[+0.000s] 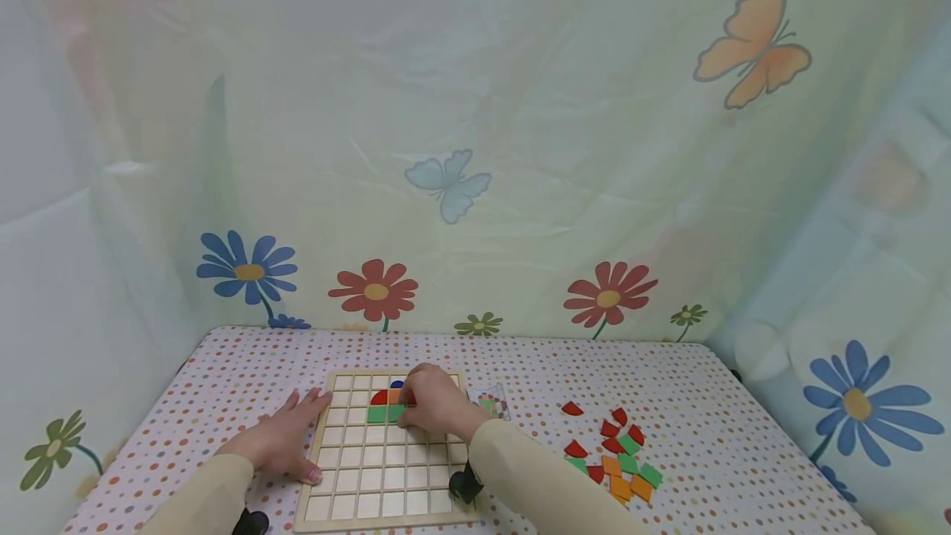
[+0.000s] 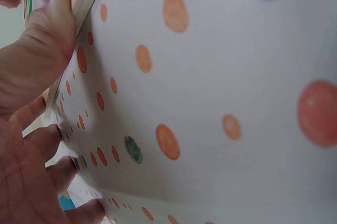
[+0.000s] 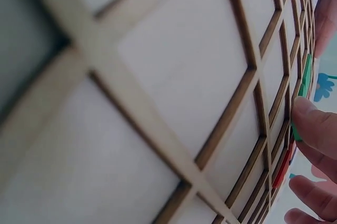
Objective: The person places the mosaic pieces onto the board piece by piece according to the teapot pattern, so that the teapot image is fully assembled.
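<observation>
A wooden grid board (image 1: 360, 481) lies on the table. My left hand (image 1: 286, 436) rests at its left edge with fingers spread, the thumb (image 2: 50, 29) along the frame in the left wrist view. Over the upper part of the board, my right hand (image 1: 434, 403) pinches a green square tile (image 3: 296, 126) between thumb and index finger, right at a cell. Another green tile (image 1: 377, 414) sits to its left. Above them are a red curved-edged piece (image 1: 380, 396), an orange tile (image 1: 394, 396) and a partly hidden blue piece (image 1: 397, 385).
Right of the board, loose red quarter-round pieces (image 1: 575, 448), orange squares (image 1: 620, 487) and green squares (image 1: 650, 475) lie scattered on the dotted tablecloth (image 1: 713, 436). A small printed card (image 1: 496, 403) lies beside the board's upper right edge. A flowered curtain (image 1: 535, 188) hangs behind.
</observation>
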Demonstrator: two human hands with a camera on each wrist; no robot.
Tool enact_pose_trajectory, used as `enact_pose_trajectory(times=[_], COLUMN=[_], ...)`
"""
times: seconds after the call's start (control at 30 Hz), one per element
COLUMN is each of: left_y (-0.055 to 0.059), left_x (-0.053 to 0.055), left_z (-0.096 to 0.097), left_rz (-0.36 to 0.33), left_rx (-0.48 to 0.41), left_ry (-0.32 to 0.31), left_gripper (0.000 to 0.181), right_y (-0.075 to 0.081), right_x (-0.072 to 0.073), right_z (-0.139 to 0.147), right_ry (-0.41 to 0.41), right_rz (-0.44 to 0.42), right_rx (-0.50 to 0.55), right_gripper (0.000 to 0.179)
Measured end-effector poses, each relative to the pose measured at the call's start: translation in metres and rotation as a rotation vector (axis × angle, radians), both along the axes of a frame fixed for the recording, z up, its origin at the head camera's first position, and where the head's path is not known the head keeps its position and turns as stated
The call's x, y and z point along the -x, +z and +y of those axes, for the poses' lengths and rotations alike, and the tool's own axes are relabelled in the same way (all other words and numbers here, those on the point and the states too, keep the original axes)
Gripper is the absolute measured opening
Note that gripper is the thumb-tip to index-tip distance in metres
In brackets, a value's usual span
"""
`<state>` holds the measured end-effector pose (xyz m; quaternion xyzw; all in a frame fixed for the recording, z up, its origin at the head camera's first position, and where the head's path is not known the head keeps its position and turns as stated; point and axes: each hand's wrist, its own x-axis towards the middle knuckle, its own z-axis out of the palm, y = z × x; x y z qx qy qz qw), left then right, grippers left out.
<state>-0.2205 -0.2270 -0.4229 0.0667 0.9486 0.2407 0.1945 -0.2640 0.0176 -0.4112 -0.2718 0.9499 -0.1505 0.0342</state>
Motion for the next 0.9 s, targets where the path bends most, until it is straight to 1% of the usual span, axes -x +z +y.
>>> enact_pose_trajectory(times=[0.2, 0.5, 0.57, 0.8, 0.9], left_y=[0.002, -0.001, -0.004, -0.023, -0.026], left_x=[-0.003, -0.001, 0.001, 0.012, 0.015], left_z=[0.001, 0.000, -0.002, -0.012, -0.013], left_rz=[0.014, 0.012, 0.011, 0.005, -0.002], left_rx=[0.005, 0.002, -0.002, -0.027, -0.028], left_ry=[-0.005, 0.003, 0.001, -0.003, -0.019], left_gripper=[0.115, 0.115, 0.117, 0.127, 0.126], right_y=[0.001, 0.000, -0.001, -0.005, -0.005], right_x=[-0.001, -0.001, -0.001, -0.001, -0.001], right_z=[0.000, -0.001, -0.001, 0.000, 0.000], right_ry=[-0.006, 0.011, 0.012, 0.033, 0.033], right_rz=[-0.019, 0.010, 0.018, 0.089, 0.081], right_rx=[0.007, -0.007, -0.004, -0.018, -0.002], right_gripper=[0.015, 0.007, 0.006, 0.005, 0.005])
